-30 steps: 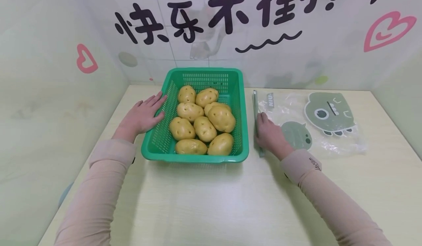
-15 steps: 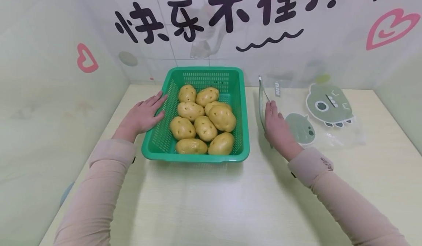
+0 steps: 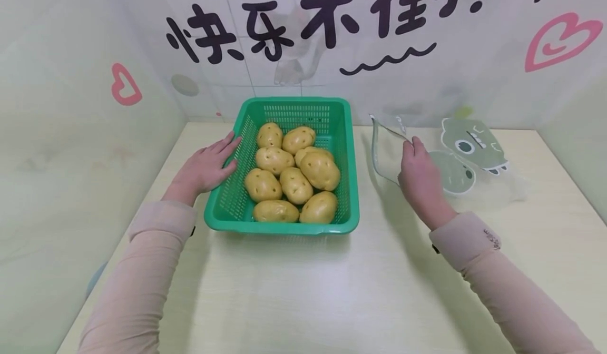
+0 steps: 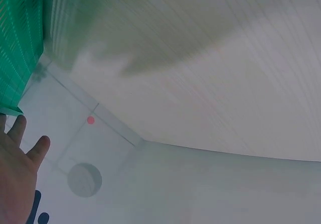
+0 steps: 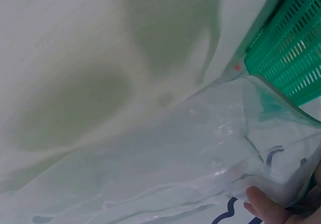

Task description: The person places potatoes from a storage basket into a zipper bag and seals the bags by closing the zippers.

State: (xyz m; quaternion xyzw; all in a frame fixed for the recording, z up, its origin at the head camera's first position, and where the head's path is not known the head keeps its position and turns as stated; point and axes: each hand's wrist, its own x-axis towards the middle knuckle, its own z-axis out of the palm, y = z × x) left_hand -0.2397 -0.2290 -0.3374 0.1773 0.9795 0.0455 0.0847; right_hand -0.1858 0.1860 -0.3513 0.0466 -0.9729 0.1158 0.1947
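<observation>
A green plastic basket (image 3: pixel 282 228) holds several potatoes (image 3: pixel 275 211). On its left rim rests my left hand (image 3: pixel 205 165), fingers extended; the left wrist view shows part of that hand (image 4: pixel 19 169) at the basket wall (image 4: pixel 20 43). My right hand (image 3: pixel 422 177) pinches the upper edge of a clear zip bag (image 3: pixel 481 146) printed with green cartoon dinosaurs. The bag's mouth gapes toward the basket, its lower edge sagging near the table. In the right wrist view the clear film (image 5: pixel 190 133) hangs below the fingers (image 5: pixel 266 206), with much of the hand out of frame.
A pale wooden table (image 3: pixel 284 291) bears everything. Behind it rises a white wall (image 3: pixel 303 75) with black lettering and pink hearts, and a pale side wall (image 3: pixel 61 185) borders the left edge. The basket stands near the back wall.
My right hand has moved right and up, lifting the bag's edge off the table, and its mouth has spread apart. My left hand and the basket have stayed put.
</observation>
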